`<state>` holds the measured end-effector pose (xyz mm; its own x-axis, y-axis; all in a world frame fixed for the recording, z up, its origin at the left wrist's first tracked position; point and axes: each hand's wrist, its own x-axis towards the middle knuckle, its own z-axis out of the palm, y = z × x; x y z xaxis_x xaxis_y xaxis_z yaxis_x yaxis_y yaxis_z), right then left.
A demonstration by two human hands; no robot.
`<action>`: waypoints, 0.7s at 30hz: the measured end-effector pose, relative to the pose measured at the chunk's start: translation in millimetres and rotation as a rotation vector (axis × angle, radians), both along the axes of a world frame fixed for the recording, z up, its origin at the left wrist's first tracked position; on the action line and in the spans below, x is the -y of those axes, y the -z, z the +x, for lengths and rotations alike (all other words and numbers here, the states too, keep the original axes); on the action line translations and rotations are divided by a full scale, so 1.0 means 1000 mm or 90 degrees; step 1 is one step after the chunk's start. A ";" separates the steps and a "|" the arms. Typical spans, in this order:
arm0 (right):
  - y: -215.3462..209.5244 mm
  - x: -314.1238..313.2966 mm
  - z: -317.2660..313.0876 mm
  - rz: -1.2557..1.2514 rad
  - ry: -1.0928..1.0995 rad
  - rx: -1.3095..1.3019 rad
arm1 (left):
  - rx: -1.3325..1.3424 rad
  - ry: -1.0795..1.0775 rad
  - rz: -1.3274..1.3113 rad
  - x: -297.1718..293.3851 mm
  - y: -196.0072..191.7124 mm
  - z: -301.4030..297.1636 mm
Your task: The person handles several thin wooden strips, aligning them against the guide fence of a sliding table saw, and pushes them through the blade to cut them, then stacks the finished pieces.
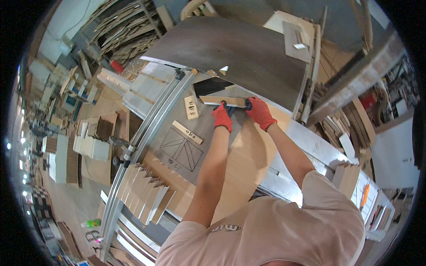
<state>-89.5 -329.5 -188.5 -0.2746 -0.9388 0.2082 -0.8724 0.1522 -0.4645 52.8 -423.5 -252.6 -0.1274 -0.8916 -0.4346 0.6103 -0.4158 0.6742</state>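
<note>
1. Dark handwritten characters stood on the short, pale, rectangular wooden block (191, 107).
2. Similar handwriting marked the right half of the slim, pale wooden strip (180, 127), nearer than the block.
3. Small handwritten marks bordered the near side of the black-lined rectangular drawing (183, 148).
4. Dark lettering crossed the pale, short-sleeved fabric shirt (266, 226).

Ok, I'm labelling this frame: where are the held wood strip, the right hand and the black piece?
Wood strip (225, 100): head view, middle of its length.
Right hand (261, 113): head view, glove's back.
Black piece (212, 86): head view, upper face.
</note>
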 end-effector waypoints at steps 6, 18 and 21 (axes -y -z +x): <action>-0.008 -0.124 0.028 -0.038 -0.028 -0.063 | 0.113 0.332 -0.091 -0.132 0.004 0.020; 0.000 -0.370 0.023 0.106 0.445 0.115 | 0.186 0.740 -0.179 -0.303 -0.014 -0.036; 0.016 -0.406 0.000 0.122 0.639 -0.033 | 0.176 0.790 -0.185 -0.319 -0.026 -0.042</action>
<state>-89.1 76.3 -204.8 -0.9475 -0.2994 0.1125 -0.3198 0.8912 -0.3215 10.5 -104.2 -226.7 -0.8666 -0.3101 -0.3910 -0.2451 -0.4180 0.8747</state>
